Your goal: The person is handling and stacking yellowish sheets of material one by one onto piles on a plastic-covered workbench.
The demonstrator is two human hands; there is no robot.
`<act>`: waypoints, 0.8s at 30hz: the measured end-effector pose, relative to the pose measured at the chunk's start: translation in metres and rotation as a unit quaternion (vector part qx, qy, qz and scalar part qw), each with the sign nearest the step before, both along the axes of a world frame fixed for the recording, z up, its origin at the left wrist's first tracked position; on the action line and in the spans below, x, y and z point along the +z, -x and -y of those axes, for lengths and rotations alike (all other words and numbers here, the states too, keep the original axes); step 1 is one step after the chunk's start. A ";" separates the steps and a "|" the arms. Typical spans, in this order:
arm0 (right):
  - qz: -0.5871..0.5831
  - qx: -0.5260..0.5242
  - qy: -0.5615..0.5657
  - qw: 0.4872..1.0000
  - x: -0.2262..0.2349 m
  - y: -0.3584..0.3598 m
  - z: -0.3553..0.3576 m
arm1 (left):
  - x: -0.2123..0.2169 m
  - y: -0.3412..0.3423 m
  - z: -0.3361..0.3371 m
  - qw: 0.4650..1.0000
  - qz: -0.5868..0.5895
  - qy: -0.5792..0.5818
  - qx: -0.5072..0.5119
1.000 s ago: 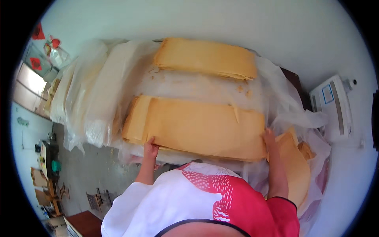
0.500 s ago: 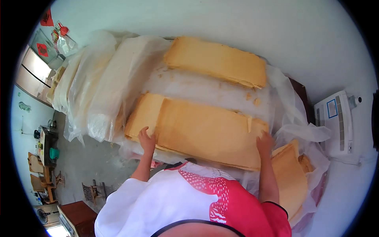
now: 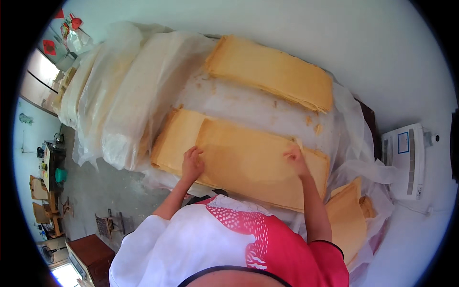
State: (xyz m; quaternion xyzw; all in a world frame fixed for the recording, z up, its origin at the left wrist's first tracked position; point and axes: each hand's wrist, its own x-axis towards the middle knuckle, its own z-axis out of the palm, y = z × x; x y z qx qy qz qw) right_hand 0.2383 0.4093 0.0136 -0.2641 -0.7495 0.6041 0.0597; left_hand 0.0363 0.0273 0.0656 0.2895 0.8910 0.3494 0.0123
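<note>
Both palms flat on the top sheet (image 3: 248, 162) of the near stack (image 3: 177, 138): left hand (image 3: 192, 164) on its left edge, right hand (image 3: 296, 160) near the far right corner, fingers spread, gripping nothing. Second stack (image 3: 272, 71) further back on the plastic (image 3: 119, 95).

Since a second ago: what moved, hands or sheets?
Both hands slid from the near stack's front edge up onto its top sheet: left hand at its left end, right hand nearer the far edge. The far stack and plastic-wrapped bundles stayed put.
</note>
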 end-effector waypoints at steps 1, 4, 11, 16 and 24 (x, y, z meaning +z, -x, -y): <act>0.044 0.093 0.172 0.980 0.032 0.012 0.034 | -0.004 0.007 0.011 1.000 -0.001 0.004 0.003; -0.052 -0.039 -0.001 0.998 0.028 -0.011 0.025 | -0.004 0.023 -0.006 0.999 -0.020 -0.025 -0.029; 0.249 -0.137 -0.398 0.872 0.031 0.017 -0.029 | -0.008 0.045 -0.031 0.997 -0.012 -0.029 -0.071; 0.123 -0.195 -0.225 0.947 0.019 0.055 -0.039 | -0.006 0.042 -0.046 0.997 -0.002 -0.028 -0.073; 0.021 0.318 -0.248 0.915 0.082 0.069 0.081 | -0.011 0.071 -0.043 0.999 0.008 -0.041 -0.035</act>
